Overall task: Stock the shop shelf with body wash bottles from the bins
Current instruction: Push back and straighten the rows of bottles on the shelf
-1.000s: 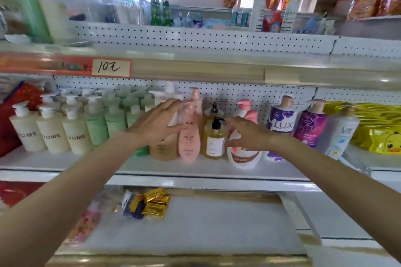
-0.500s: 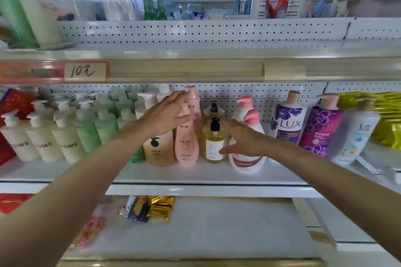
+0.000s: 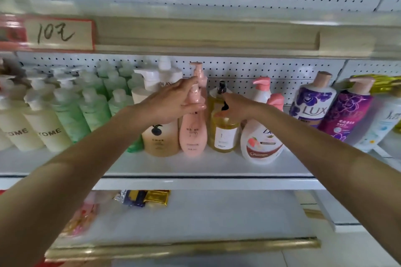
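Note:
Body wash bottles stand in a row on the white middle shelf (image 3: pixel 195 165). My left hand (image 3: pixel 171 102) holds the neck of the pink pump bottle (image 3: pixel 193 134), thumb in front and fingers reaching to its pump. My right hand (image 3: pixel 238 106) pinches the black pump of the yellow bottle (image 3: pixel 224 136) between thumb and forefinger. Both bottles stand upright on the shelf. A beige bottle (image 3: pixel 159 141) is to the left of the pink one. A white Dove bottle (image 3: pixel 260 145) stands to the right of the yellow one, partly behind my right wrist.
Green bottles (image 3: pixel 91 104) and cream bottles (image 3: pixel 43 128) fill the shelf's left. Two purple Lux bottles (image 3: pixel 312 104) and a white bottle (image 3: pixel 382 123) stand at the right. A handwritten price tag (image 3: pixel 58 32) hangs on the shelf above. Gold packets (image 3: pixel 154 198) lie on the lower shelf.
My right hand has moved left from the Dove bottle to the yellow bottle's pump. My left hand has closed round the pink bottle's neck. The view has come closer.

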Demonstrator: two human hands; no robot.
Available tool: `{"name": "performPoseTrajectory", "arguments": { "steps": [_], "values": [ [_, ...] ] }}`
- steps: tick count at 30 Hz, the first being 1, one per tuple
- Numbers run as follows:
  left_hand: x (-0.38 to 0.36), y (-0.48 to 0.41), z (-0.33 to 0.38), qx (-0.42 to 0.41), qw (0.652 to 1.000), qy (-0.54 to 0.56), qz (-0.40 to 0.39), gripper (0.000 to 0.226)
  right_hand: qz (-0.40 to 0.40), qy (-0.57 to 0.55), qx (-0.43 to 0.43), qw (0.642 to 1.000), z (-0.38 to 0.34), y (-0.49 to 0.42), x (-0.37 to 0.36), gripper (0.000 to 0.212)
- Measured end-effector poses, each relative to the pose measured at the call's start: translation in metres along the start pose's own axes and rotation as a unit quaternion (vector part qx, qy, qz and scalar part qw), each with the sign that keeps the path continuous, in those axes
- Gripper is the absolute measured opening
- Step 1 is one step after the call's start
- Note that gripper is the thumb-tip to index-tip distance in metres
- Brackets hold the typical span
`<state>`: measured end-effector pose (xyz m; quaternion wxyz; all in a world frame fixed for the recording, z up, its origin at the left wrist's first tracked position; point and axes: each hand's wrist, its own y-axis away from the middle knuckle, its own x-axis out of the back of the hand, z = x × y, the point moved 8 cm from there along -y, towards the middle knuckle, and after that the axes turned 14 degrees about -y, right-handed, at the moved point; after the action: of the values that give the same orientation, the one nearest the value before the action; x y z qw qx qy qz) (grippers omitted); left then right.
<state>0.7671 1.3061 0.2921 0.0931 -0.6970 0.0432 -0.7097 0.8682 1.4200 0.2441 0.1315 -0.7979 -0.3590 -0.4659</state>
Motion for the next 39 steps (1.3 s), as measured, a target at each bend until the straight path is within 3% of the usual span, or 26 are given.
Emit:
{"name": "performPoseTrajectory", "arguments": {
  "steps": [7,13,39],
  "values": [
    [-0.002,-0.002,-0.002,-0.022,1.0,0.016,0.006,0.081,-0.009,-0.078,0.003,0.997,0.012,-0.007,0.003,0.054],
    [-0.004,-0.003,-0.004,-0.016,1.0,0.019,-0.007,0.086,-0.015,-0.102,-0.011,0.995,0.02,-0.005,0.005,0.019],
    [-0.003,-0.001,0.001,-0.029,0.998,0.048,-0.001,0.082,-0.012,-0.057,-0.019,0.998,0.014,0.01,-0.003,0.029]
  ]
}}
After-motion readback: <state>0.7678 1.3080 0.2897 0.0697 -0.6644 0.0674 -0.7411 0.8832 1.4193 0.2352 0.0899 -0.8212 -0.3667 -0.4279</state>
